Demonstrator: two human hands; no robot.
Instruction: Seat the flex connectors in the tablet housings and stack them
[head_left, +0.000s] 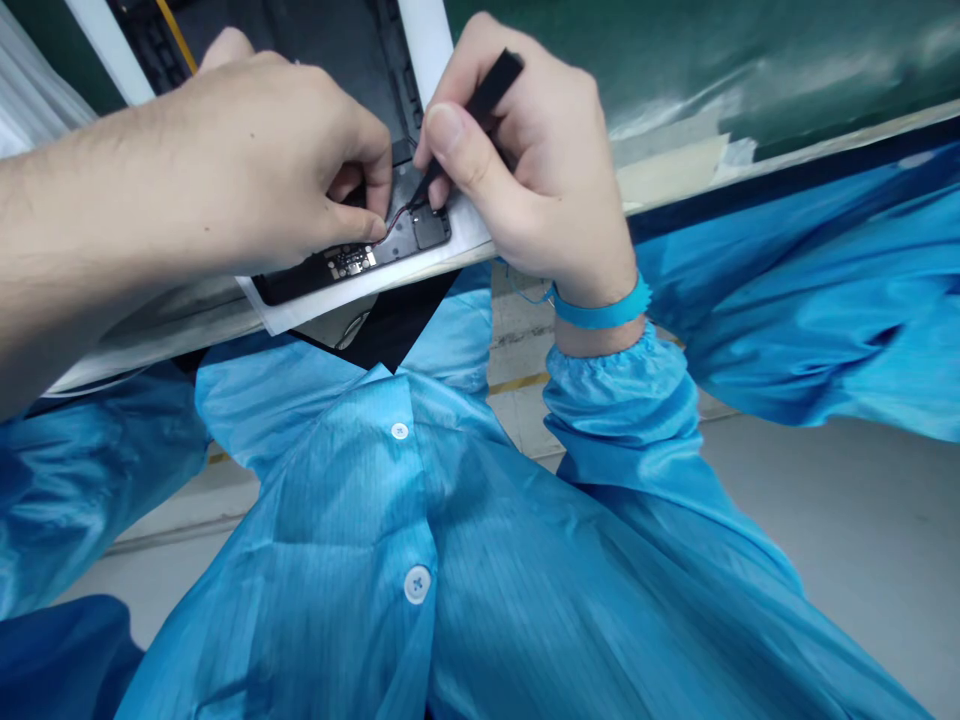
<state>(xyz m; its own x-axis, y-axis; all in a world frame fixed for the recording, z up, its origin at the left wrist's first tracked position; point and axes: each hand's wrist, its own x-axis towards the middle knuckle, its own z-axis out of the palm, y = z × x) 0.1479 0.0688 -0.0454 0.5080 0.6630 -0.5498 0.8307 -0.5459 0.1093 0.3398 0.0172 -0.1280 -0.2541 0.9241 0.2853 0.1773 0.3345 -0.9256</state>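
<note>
A black tablet-like housing (315,282) lies open on a white sheet at the table's edge. My left hand (292,150) reaches across it, thumb and finger pinched on a thin dark-red wire (393,222) close to a small circuit board (351,262). My right hand (525,150) grips black tweezers (491,88), which slant down to the left. Their tip meets the wire beside a square black part (430,228) in the housing's corner. The left hand covers some of the housing's interior.
A green mat (675,60) covers the table, with pale tape (675,165) along its front edge. A blue wrist strap (604,308) with a thin cord circles my right wrist. Blue-sleeved people (810,280) are close on both sides.
</note>
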